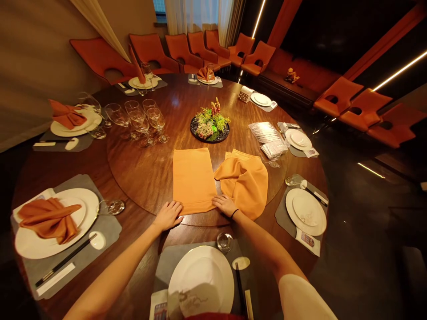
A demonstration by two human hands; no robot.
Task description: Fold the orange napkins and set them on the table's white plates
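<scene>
A yellow-orange cloth napkin lies folded into a rectangle in front of me, with a narrow fold along its near edge. At its near left corner, my left hand is closed on the cloth, thumb low and fingers on top. My right hand, with a dark band at the wrist, holds the near right corner. Just right of it lies a loose, rumpled heap of the same orange cloth, partly touching the right hand. What the fingertips press underneath is hidden.
The round wooden turntable carries several wine glasses, a plant centrepiece and plastic-wrapped packs. Place settings ring the table, including a white plate before me, a small glass and chopsticks. Orange chairs line the walls.
</scene>
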